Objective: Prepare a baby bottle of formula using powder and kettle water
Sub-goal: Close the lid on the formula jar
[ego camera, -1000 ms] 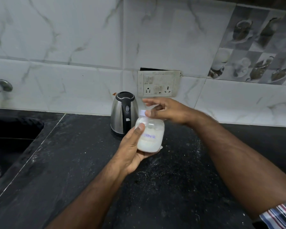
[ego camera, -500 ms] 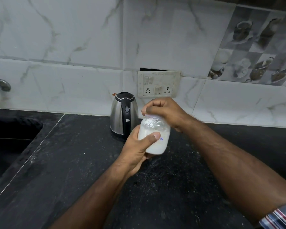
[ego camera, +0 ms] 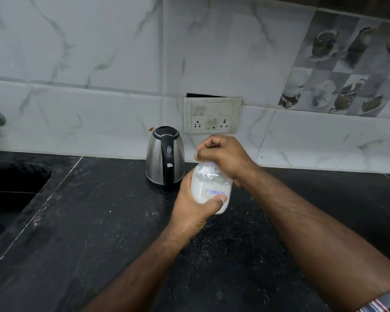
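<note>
**Formula jar gripped at body and lid above the counter**

While only the head view is available, everything below is taken from it. A small clear jar (ego camera: pixel 208 188), labelled "Formula" and partly filled with white powder, is held clear of the black counter (ego camera: pixel 99 221), above its back edge and just right of the steel kettle (ego camera: pixel 164 157), which stands against the tiled wall. The left hand (ego camera: pixel 195 207) is wrapped around the jar's body from the left, the thumb pressed across the front below the label. The right hand (ego camera: pixel 223 155) is closed down over the top of the jar, fingers curled around what is judged to be the lid; the lid itself is hidden beneath them. A sink (ego camera: pixel 11 188) is set into the counter's left end, and a switch plate (ego camera: pixel 212 114) is fixed to the wall behind.

The step in hand is judged to be turning the lid. The jar is expected to be light and rigid, with smooth walls that could slip, so a full wrap around the body is suited to resist the twist. Powder is seen clinging to the inner wall, and scattered white specks lie on the counter below; spillage is likely if the jar is tipped once open.
</note>
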Demonstrator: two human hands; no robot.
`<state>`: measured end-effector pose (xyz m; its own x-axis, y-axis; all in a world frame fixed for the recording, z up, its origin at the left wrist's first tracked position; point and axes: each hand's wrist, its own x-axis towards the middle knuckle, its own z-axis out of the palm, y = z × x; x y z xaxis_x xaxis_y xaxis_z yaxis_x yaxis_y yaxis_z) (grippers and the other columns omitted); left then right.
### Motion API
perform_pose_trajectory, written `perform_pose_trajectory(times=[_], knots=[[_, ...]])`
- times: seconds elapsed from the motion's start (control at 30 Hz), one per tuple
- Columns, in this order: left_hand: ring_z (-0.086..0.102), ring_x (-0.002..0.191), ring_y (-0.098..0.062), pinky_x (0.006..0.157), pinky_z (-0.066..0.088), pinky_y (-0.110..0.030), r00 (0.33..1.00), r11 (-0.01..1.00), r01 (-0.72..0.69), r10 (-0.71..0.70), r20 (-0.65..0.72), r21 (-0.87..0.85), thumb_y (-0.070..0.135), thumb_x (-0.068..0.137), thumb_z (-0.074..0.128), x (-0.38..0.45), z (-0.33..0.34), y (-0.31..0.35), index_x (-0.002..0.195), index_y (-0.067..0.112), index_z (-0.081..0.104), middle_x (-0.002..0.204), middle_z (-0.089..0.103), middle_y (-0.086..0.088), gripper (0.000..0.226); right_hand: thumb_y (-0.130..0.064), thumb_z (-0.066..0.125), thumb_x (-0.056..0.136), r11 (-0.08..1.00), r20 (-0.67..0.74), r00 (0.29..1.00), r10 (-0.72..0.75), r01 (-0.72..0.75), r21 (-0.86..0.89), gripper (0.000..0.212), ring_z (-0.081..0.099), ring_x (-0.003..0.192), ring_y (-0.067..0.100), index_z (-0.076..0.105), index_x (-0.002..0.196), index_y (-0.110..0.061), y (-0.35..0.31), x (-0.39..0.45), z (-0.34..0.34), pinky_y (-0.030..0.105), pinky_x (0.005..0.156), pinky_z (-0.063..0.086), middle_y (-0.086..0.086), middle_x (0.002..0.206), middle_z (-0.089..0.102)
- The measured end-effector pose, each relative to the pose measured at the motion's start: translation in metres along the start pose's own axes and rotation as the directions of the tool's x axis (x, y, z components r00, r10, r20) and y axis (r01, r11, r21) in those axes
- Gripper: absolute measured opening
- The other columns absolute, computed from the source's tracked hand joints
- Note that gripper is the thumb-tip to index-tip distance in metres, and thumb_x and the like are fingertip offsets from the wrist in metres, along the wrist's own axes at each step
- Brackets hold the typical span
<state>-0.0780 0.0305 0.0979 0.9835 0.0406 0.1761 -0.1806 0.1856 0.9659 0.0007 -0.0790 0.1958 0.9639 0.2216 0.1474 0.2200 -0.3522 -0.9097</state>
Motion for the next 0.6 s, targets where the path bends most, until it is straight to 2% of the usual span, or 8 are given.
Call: perform_pose_trajectory(times=[0.07,0.13,0.17,0.27,0.37,0.47,0.6], knots=[[0.072,0.103,-0.006,0.082,0.060,-0.026,1.000,1.000,0.014,-0.014,0.009,-0.015,0.036,0.056,0.087,0.003,-0.002,-0.001,0.122,0.039,0.058,0.112,0.074,0.011,0.072,-0.031,0.083,0.066,0.999,0.108,0.994,0.015,-0.018,0.028,0.032,0.071,0.071,0.012,0.075,0.096,-0.022,-0.001,-0.002,-0.007,0.033,0.073,0.058,-0.004,0.076,0.076],[0.073,0.105,-0.018,0.087,0.063,-0.046,0.995,0.992,0.081,-0.075,0.062,-0.099,0.033,0.059,0.088,0.006,-0.004,0.001,0.120,0.036,0.064,0.114,0.076,0.001,0.066,-0.032,0.084,0.073,0.995,0.241,0.969,0.051,-0.068,0.066,0.037,0.074,0.081,0.016,0.074,0.107,-0.022,-0.003,-0.003,-0.016,0.032,0.077,0.060,0.001,0.090,0.079],[0.074,0.104,-0.021,0.087,0.063,-0.051,0.993,0.987,0.097,-0.087,0.083,-0.125,0.032,0.059,0.088,0.007,-0.004,0.001,0.120,0.033,0.065,0.112,0.077,-0.001,0.065,-0.029,0.085,0.075,0.995,0.258,0.964,0.062,-0.080,0.060,0.034,0.074,0.083,0.017,0.075,0.107,-0.020,-0.003,-0.004,-0.017,0.032,0.078,0.060,0.002,0.092,0.079],[0.075,0.100,-0.019,0.081,0.065,-0.046,0.996,0.994,0.085,-0.082,0.048,-0.074,0.034,0.057,0.089,0.007,0.002,0.000,0.122,0.029,0.062,0.106,0.078,0.002,0.071,-0.015,0.086,0.078,0.997,0.128,0.989,0.069,-0.072,0.015,0.024,0.073,0.074,0.014,0.077,0.101,-0.013,-0.002,-0.005,-0.015,0.032,0.075,0.059,-0.001,0.080,0.078],[0.074,0.099,-0.018,0.078,0.065,-0.042,0.999,0.999,0.052,-0.051,0.014,-0.019,0.039,0.057,0.088,0.006,0.008,-0.007,0.123,0.030,0.059,0.104,0.077,0.005,0.072,-0.019,0.087,0.070,0.995,0.050,0.994,0.096,-0.096,0.002,0.028,0.072,0.066,0.014,0.077,0.095,-0.018,0.000,-0.005,-0.012,0.034,0.070,0.059,-0.003,0.072,0.075],[0.072,0.097,-0.005,0.074,0.059,-0.023,1.000,0.997,-0.015,0.015,0.002,0.078,0.043,0.058,0.084,0.005,0.009,-0.010,0.123,0.036,0.054,0.105,0.074,0.016,0.072,-0.031,0.086,0.061,0.992,0.000,0.994,0.113,-0.113,-0.064,0.035,0.074,0.070,0.018,0.075,0.094,-0.024,-0.001,-0.007,-0.011,0.040,0.076,0.062,-0.003,0.077,0.078],[0.069,0.105,-0.004,0.085,0.058,-0.024,0.999,0.991,-0.035,0.030,0.042,0.132,0.046,0.059,0.084,0.009,0.005,-0.011,0.130,0.040,0.050,0.116,0.070,0.012,0.078,-0.043,0.085,0.071,0.993,-0.011,0.998,0.056,-0.057,-0.102,0.044,0.076,0.084,0.019,0.069,0.109,-0.029,0.002,-0.011,-0.012,0.046,0.088,0.061,0.000,0.093,0.078]])
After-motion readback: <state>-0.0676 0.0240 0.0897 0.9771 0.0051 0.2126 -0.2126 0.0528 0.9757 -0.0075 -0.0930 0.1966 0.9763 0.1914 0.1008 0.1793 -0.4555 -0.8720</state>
